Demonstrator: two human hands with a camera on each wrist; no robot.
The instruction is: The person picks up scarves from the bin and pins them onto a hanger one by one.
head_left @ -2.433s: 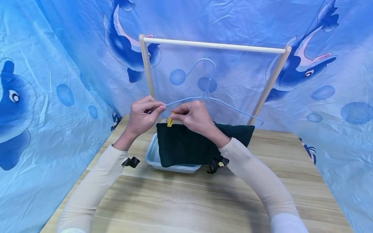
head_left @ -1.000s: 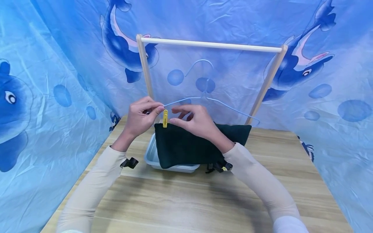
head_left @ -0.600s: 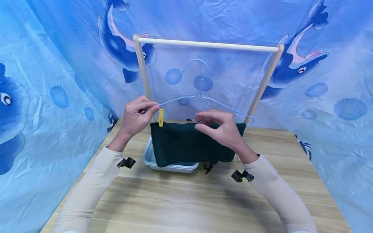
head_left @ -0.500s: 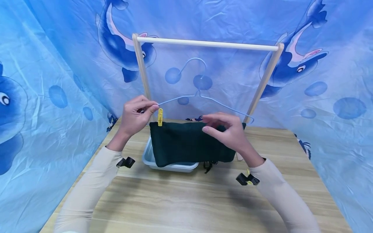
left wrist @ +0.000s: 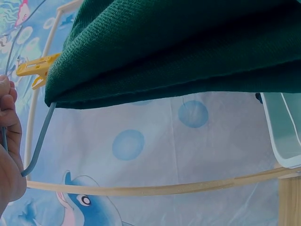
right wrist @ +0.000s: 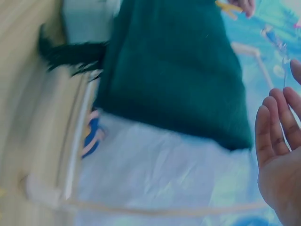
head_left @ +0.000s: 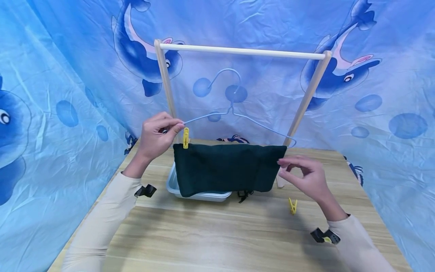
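A folded dark green scarf (head_left: 227, 168) hangs over the lower bar of a light-blue wire hanger (head_left: 249, 118). Its dark fringe (right wrist: 75, 56) shows in the right wrist view. My left hand (head_left: 157, 136) pinches the hanger's left end between thumb and fingers. Just beside it, a yellow clothespin (head_left: 185, 138) stands clipped on the scarf's upper left edge. My right hand (head_left: 307, 177), fingers slightly bent, is near the scarf's right edge and holds nothing; the right wrist view shows a gap between them. Another yellow clothespin (head_left: 293, 206) lies on the table below it.
A wooden rack with a white top rail (head_left: 241, 51) stands behind the hanger. Under the scarf is a pale blue plastic tub (head_left: 204, 196) on the wood-grain table (head_left: 204, 234). Blue dolphin-print curtains (head_left: 391, 90) enclose the back and sides.
My right hand let go of the yellow clothespin, leaving it clipped on the scarf, and moved right and down past the scarf's right edge. The left hand kept its pinch on the hanger.
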